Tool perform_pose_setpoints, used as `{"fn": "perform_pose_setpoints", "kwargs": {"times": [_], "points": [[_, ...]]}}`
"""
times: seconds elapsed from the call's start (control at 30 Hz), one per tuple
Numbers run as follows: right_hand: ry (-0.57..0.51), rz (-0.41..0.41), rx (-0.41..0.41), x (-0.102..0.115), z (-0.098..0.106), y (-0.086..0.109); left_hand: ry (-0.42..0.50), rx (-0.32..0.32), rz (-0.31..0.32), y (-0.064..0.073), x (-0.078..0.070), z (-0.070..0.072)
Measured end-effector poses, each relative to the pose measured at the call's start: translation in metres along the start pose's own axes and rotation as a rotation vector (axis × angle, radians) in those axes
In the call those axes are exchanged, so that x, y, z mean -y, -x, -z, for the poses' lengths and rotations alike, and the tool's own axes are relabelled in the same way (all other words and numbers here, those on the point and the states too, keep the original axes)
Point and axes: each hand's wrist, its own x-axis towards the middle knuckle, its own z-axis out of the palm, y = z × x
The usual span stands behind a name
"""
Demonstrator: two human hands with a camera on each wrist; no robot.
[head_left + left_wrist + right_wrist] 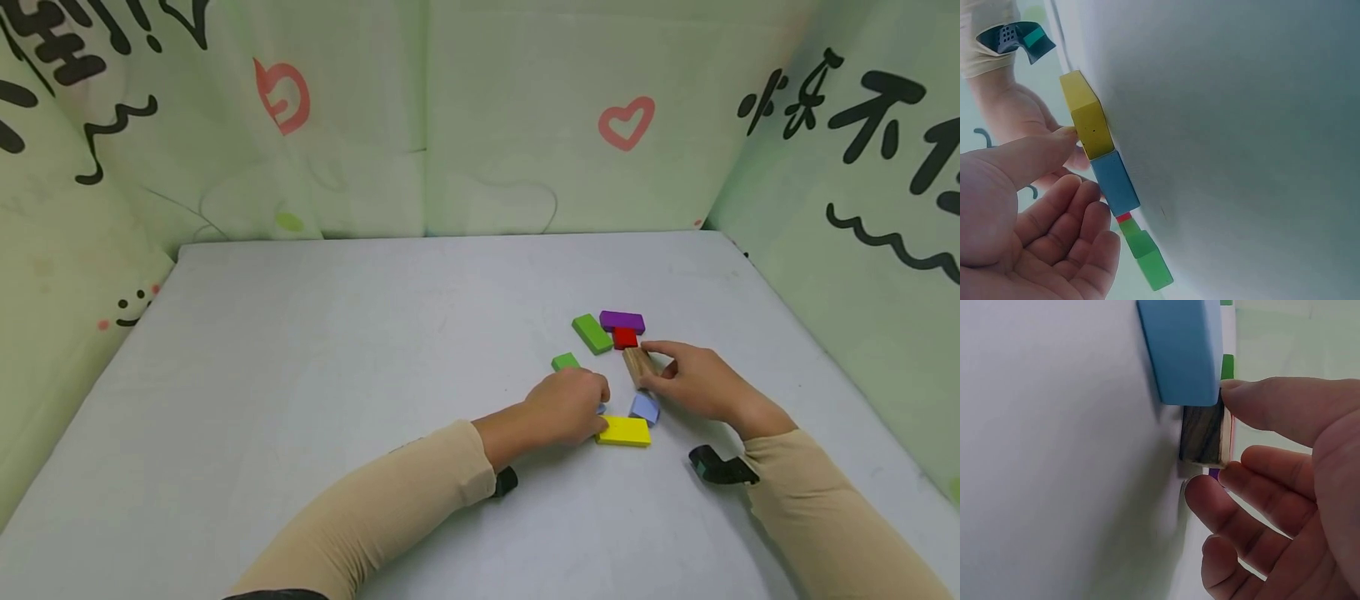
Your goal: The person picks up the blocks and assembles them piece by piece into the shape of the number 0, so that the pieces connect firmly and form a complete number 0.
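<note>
Several coloured blocks lie in a rough ring on the table. My right hand (697, 383) pinches a brown wooden block (634, 367) at the ring's right side, thumb at its near end and index finger at its far end. In the right wrist view the block's dark-grained face (1202, 434) shows behind a blue block (1185, 353). My left hand (566, 404) is at the ring's near left, thumb against the yellow block (624, 431). Its loosely bent fingers are beside another blue block (1115, 182), mostly hidden by the hand in the head view.
At the ring's far side are a purple block (622, 322), a red block (625, 337) and a long green block (592, 333). A smaller green block (565, 361) shows just beyond the left hand. The white table (300, 375) meets printed curtains (487, 125) behind and at the sides.
</note>
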Motion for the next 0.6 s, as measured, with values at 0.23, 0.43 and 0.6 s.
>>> {"fn": "perform_pose_setpoints", "kwargs": {"times": [0.23, 0.43, 0.6], "points": [[0.001, 0.018, -0.006, -0.0003, 0.0001, 0.0012, -0.002, -0.007, -0.01, -0.0009, 0.0011, -0.0009], [-0.007, 0.016, -0.004, -0.0007, -0.0011, 0.0004, -0.003, 0.003, -0.004, -0.0003, 0.0006, -0.0009], [-0.02, 0.0, -0.001, 0.0002, -0.0017, 0.0004, -0.009, 0.003, -0.003, 0.0004, 0.0001, -0.0004]]}}
